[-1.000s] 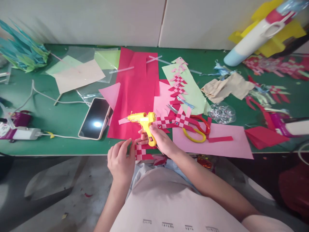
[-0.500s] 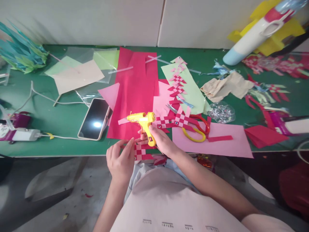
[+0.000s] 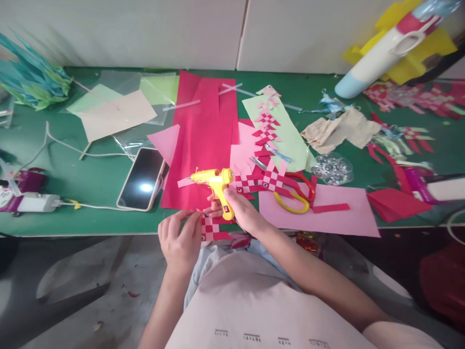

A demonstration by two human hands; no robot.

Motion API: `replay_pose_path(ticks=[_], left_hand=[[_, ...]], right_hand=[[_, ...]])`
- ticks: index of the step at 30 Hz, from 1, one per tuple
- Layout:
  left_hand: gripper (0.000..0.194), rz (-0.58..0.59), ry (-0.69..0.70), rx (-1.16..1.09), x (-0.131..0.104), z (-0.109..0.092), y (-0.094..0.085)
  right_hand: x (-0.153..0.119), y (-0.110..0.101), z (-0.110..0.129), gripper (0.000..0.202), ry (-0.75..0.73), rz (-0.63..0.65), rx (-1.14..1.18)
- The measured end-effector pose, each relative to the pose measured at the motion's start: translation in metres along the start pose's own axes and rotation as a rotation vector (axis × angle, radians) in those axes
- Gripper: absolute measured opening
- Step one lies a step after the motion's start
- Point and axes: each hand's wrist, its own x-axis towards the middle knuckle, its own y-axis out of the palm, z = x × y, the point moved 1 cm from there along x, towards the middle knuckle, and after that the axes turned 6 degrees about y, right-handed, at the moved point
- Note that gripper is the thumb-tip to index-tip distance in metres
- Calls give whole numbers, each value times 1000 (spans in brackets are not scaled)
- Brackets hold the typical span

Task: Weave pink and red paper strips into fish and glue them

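Observation:
A yellow glue gun (image 3: 218, 186) points left above a large red paper sheet (image 3: 207, 131). My right hand (image 3: 243, 211) is closed near its handle, with some fingers reaching left beneath it. At the table's front edge, my left hand (image 3: 180, 237) pinches the left end of a red and pink woven paper fish (image 3: 210, 228). The right end of that fish lies below my right hand. More woven fish (image 3: 273, 179) lie to the right, over scissors with red and yellow handles (image 3: 292, 203). A small pink strip (image 3: 185, 182) is by the nozzle.
Left of the red sheet lies a phone (image 3: 141, 179) with a white cable behind it. A pink sheet (image 3: 319, 223), a clear case of googly eyes (image 3: 333, 168) and beige cloth (image 3: 341, 130) are to the right. A white and blue bottle (image 3: 385, 51) stands at the back right.
My left hand has shifted slightly left, and its fingertips are a little lower on the woven fish. The glue gun and my right hand have hardly moved.

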Motion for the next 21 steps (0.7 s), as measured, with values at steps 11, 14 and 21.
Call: replay_pose_path(ticks=[11, 14, 21], left_hand=[[14, 134, 61, -52, 0, -1, -2], [15, 135, 70, -48, -1, 0, -2], [16, -11, 27, 3, -3, -1, -4]], right_hand=[[2, -2, -3, 52, 9, -21, 9], [2, -3, -3, 51, 15, -25, 13], [2, -3, -3, 54, 11, -32, 1]])
